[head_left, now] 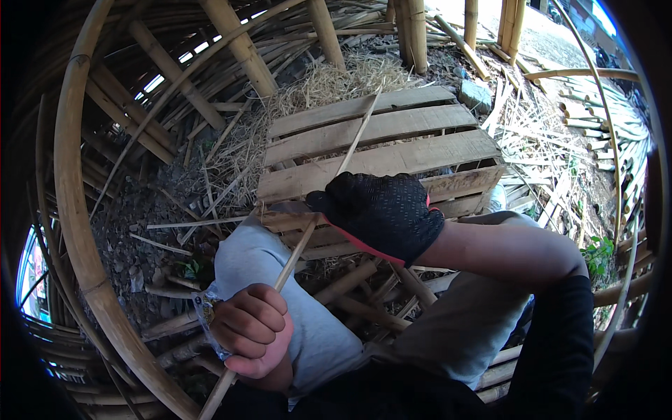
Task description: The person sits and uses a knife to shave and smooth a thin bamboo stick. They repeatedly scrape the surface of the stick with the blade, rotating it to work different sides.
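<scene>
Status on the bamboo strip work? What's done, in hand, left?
Done: split slivers and shavings litter the ground beside the wooden pallet.
In hand: the bare left hand grips a thin bamboo strip; the black-gloved right hand presses it over the knee.
Left: whole bamboo poles lie uncut behind; how many remain, unclear.

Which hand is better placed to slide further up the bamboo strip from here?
Probably the right. The gloved right hand already rests on the bamboo strip at mid-length over the wooden pallet, with free strip beyond it. The bare left hand holds a closed grip near the lower end, anchoring it.
</scene>
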Tool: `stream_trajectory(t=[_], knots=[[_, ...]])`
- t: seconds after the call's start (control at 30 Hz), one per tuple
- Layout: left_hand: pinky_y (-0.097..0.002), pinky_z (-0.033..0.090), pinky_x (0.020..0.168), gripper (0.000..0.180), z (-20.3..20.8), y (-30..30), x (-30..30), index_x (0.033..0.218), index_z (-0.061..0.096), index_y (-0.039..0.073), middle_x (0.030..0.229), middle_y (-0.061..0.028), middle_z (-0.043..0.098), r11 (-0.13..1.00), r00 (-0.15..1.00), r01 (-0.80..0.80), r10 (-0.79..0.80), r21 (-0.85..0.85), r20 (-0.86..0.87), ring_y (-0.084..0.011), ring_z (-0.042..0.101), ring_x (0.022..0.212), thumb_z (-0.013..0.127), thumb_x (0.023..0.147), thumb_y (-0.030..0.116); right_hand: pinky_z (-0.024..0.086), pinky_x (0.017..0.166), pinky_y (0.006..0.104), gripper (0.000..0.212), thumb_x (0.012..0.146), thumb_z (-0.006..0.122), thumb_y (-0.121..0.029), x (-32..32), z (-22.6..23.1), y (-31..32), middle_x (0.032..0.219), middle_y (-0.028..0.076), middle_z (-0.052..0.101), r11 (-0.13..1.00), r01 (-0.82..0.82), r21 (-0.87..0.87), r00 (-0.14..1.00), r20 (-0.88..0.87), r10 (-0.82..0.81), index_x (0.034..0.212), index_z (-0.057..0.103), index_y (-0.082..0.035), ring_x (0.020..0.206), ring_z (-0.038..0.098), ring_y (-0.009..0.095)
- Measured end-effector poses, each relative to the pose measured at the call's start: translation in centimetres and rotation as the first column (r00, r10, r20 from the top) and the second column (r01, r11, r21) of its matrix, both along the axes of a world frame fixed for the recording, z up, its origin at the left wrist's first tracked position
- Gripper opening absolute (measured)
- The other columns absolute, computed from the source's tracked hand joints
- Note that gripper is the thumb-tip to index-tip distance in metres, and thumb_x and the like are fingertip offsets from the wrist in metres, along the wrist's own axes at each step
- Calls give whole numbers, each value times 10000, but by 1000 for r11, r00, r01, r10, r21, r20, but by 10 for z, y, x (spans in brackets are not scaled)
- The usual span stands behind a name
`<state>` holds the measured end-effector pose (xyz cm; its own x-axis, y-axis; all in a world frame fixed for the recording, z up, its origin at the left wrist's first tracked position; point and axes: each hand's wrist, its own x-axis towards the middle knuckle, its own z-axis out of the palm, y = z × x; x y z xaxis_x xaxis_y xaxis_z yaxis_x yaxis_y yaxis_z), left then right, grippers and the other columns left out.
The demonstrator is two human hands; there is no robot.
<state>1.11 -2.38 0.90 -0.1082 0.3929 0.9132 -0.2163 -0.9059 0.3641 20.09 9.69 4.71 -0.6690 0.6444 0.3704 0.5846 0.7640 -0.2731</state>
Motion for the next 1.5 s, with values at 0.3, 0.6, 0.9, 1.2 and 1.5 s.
stream_trajectory(t=[0.3,0.6,0.9,1.2,1.5], knots=[[-261,230,472,615,-6,4,-9,522,315,183,465,69,306,1000,1000,-7,7,2,-10,-70,280,381,519,1062,393,571,751,465,240,996,570,-246,6,-56,22,1002,187,662,959,-280,-52,960,-42,278,1026,669,-29,896,692,375],[-250,240,468,611,-7,5,-11,518,321,183,453,75,303,1000,999,7,-7,-1,-38,-62,305,372,536,1056,377,565,769,392,285,1029,548,-227,15,-4,21,1020,184,692,538,-163,-827,958,-263,-114,1230,699,-94,881,699,331],[-245,241,465,604,-7,6,-11,518,327,182,454,70,307,1000,999,17,-18,-13,-45,-64,308,372,548,1049,366,570,679,460,244,999,567,-288,17,-55,62,919,129,714,984,108,142,994,-23,-106,1166,688,-158,812,717,326],[-246,239,464,597,-9,7,-13,521,328,184,452,71,303,1000,1000,8,-9,-12,-28,-66,307,371,540,1051,358,563,829,430,384,987,598,-327,23,-77,73,1064,192,720,968,-22,-249,997,-72,4,1289,645,-96,1010,703,352],[-245,245,448,610,-8,7,-15,501,325,183,432,70,299,999,998,32,-33,-5,-57,-65,288,356,547,1046,341,522,693,342,368,1048,529,-359,21,-44,75,752,132,650,722,254,-643,965,122,-231,1193,695,-64,688,608,238]])
